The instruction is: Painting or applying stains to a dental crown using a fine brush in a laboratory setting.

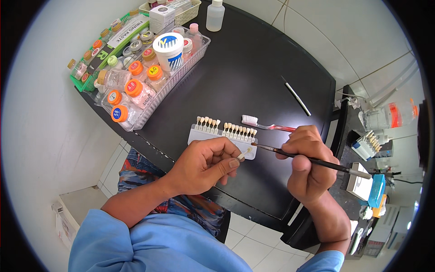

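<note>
My left hand (204, 165) is closed, pinching a small pale shade tab (243, 156) between thumb and forefinger. In my right hand (312, 165) is a slim dark-handled brush (268, 148), held like a pen. Its brown tip is close to the upper end of the tab; whether they touch I cannot tell. Just behind my left fingers lies a white tooth shade guide (206, 135) with a row of tooth-shaped tabs and a gap in the row. A toothbrush (267, 127) with a red, clear handle runs behind my right fingers.
A clear plastic basket (170, 86) of orange-capped jars stands at the left, with a green basket (78, 85) beside it. A white-capped bottle (215, 17) stands at the back. A thin pointed tool (297, 97) lies right. A lower side bench holds a blue basket (377, 190).
</note>
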Tool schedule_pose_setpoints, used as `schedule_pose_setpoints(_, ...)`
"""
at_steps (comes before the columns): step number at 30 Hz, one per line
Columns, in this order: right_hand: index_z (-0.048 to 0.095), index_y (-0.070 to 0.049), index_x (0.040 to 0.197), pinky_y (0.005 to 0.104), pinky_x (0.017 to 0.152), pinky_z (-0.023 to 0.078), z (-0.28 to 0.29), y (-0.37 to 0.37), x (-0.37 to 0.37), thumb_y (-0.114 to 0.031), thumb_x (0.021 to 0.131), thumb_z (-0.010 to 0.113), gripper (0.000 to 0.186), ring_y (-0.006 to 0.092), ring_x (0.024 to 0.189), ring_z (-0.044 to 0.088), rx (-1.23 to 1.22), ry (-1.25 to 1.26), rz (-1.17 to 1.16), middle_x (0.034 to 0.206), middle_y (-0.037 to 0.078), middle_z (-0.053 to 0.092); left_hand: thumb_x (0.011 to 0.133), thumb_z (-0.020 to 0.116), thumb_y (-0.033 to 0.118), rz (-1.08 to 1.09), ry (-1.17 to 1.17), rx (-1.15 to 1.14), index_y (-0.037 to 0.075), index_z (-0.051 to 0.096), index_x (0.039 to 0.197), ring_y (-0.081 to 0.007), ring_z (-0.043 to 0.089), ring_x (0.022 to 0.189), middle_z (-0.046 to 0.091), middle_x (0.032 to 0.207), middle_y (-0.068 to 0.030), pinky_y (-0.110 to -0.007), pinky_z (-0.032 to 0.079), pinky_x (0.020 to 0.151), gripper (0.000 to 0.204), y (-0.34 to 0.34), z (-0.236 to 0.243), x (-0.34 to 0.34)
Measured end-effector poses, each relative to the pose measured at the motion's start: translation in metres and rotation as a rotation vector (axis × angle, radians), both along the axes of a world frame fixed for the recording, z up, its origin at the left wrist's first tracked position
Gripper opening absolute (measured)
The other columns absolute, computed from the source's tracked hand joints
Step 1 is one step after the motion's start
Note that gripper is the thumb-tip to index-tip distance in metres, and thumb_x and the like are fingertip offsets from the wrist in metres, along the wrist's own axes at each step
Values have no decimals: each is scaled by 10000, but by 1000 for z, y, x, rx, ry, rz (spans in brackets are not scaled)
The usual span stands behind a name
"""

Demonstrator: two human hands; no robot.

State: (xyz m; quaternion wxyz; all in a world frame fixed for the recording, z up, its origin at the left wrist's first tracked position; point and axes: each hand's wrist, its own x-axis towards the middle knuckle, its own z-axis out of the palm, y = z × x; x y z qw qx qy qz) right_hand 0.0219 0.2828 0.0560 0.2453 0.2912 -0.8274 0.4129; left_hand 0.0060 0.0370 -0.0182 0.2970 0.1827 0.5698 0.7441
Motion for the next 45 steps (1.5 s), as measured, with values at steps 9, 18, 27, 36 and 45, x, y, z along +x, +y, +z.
schedule_pose_setpoints(9,666,29,938,440,795,590,-4,9,1,-242,1102,647,318,229,677,656,-94,-33,-18,730,97,696,1033,707,34,106,162,-57,6,639,1025,-16,584,655,677,819,-1,-201,443,554,74,2,-4,3)
schedule_pose_setpoints(18,687,17,938,420,765,562,-1,-1,5,-166,995,776,212,244,663,640,80,-108,6,768,98,691,937,741,3,213,406,-181,9,648,949,-16,506,559,624,660,14,-236,369,504,94,7,6,9)
schedule_pose_setpoints(27,699,1,942,402,707,538,0,-2,6,-201,993,789,228,237,643,628,120,-105,-17,777,85,694,941,738,8,196,397,-187,9,646,947,-25,521,560,615,649,10,-237,383,506,93,7,5,9)
schedule_pose_setpoints(36,723,-23,926,382,692,526,1,-3,9,-223,987,799,222,275,688,634,-2,-104,-48,793,83,695,949,736,13,209,418,-207,9,649,948,-22,527,560,632,663,5,-236,388,505,88,7,4,9)
schedule_pose_setpoints(45,699,-29,944,389,703,531,-1,-2,7,-284,974,811,280,268,653,622,39,-18,23,789,76,698,953,734,8,203,420,-196,7,651,955,-15,509,557,623,653,17,-237,375,500,83,6,5,8)
